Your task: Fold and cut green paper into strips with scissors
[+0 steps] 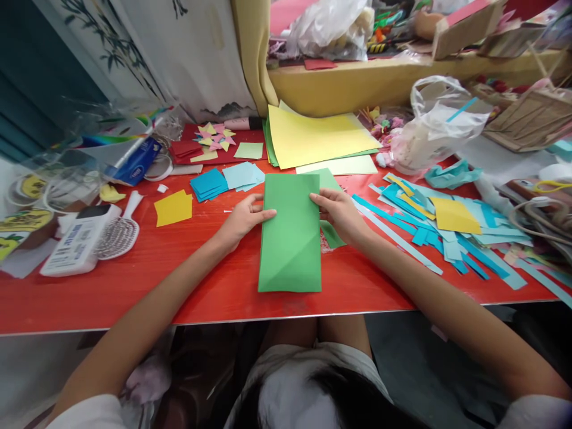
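Folded green paper (290,238) flat on red desk (179,286), mid-front; left hand (243,219) and right hand (339,211) each grip closed on its upper side edges; uneven pressure could skew crease, paper may slide

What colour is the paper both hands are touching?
Green: the folded paper shows best in the head view.

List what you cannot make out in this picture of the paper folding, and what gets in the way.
Head view:
- Second green piece: mostly covered by the right hand and the folded green sheet.
- Whether the left hand grips or just presses the sheet's edge: fingers' undersides hidden.
- White box: print too small.
- White plastic bag: contents veiled by the film.
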`<action>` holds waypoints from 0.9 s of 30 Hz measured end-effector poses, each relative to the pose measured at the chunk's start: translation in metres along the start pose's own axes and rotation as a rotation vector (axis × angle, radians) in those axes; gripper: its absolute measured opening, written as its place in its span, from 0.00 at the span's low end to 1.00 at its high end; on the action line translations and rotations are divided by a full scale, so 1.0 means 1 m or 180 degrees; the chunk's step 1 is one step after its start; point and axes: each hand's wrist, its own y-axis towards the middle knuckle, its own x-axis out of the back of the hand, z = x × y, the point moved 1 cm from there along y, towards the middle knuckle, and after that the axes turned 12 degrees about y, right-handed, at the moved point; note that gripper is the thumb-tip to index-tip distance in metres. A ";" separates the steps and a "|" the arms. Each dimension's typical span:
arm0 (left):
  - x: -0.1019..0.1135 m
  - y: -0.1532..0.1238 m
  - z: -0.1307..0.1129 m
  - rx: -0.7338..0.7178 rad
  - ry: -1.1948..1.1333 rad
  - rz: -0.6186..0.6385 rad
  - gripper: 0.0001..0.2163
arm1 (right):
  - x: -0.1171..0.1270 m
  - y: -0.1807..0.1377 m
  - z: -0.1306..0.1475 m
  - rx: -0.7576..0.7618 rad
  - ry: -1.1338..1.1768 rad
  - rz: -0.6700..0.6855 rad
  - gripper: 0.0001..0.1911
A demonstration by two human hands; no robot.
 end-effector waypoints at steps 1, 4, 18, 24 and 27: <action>-0.001 0.000 0.000 0.0020 0.0008 0.0046 0.18 | 0.000 0.000 0.001 -0.0006 0.0034 -0.0030 0.13; 0.000 0.000 0.000 -0.0220 0.0024 -0.0310 0.13 | 0.000 0.000 0.003 -0.0229 -0.0047 0.0138 0.17; -0.005 -0.005 -0.009 0.0076 0.0004 -0.0003 0.23 | -0.005 -0.003 0.006 0.0092 -0.0196 0.0200 0.10; -0.007 -0.006 -0.006 -0.0049 0.0045 -0.0058 0.21 | -0.004 -0.003 0.004 0.0241 -0.0198 0.0212 0.09; -0.006 -0.006 -0.004 -0.0132 0.0197 -0.0037 0.21 | -0.004 -0.003 0.004 0.0197 -0.0213 0.0154 0.10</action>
